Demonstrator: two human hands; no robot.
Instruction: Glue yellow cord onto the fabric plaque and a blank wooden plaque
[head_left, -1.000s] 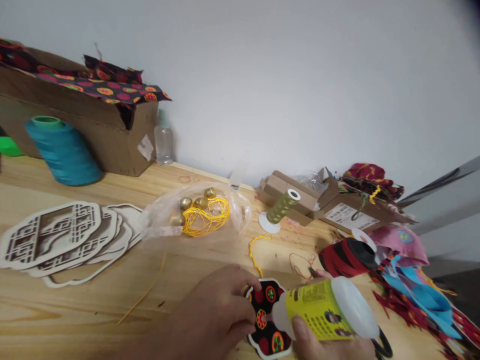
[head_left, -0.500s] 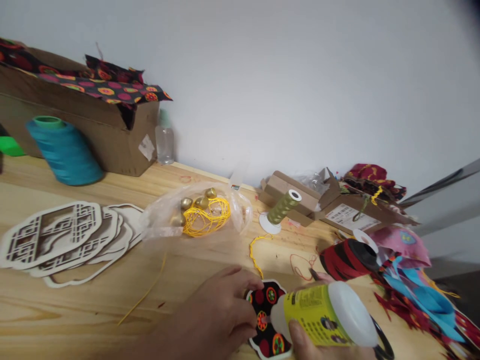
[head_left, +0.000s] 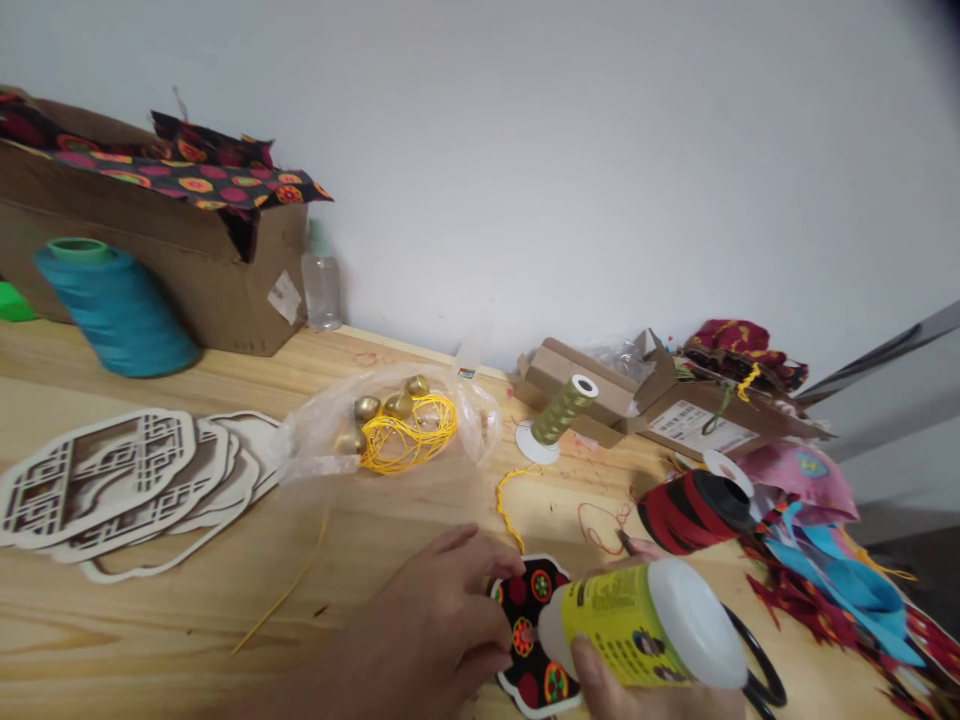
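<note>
My left hand [head_left: 427, 625] rests with curled fingers on the left edge of a small fabric-covered piece [head_left: 536, 625], black with red and orange circles, lying on the wooden table [head_left: 187, 620]. My right hand [head_left: 637, 690] grips a yellow-labelled glue bottle [head_left: 645, 625], tipped sideways with its nozzle pointing left onto the piece. A yellow cord [head_left: 510, 500] runs from the piece's top edge up the table.
Stacked wooden lattice cut-outs [head_left: 120, 485] lie at left. A plastic bag with gold bells and yellow cord [head_left: 394, 430] sits mid-table. A teal thread cone [head_left: 112, 310], cardboard boxes [head_left: 150, 250], an olive spool [head_left: 559, 415], a red ribbon roll [head_left: 694, 510] and scraps [head_left: 840, 580] surround them.
Both hands stay on the piece and the bottle; the bottle's nozzle has crept slightly left and down across the piece. The view has shifted a little to the right.
</note>
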